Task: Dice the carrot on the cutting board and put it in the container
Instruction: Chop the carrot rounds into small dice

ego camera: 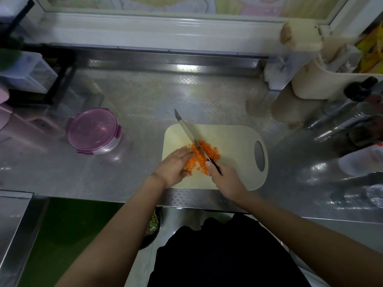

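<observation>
while right hand [224,179] grips knife [189,133], left hand [176,164] rests on carrot [209,151]

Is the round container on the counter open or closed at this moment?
Closed. The purple lid sits flat over the container, covering its whole top; the diced carrot is on the cutting board.
</observation>
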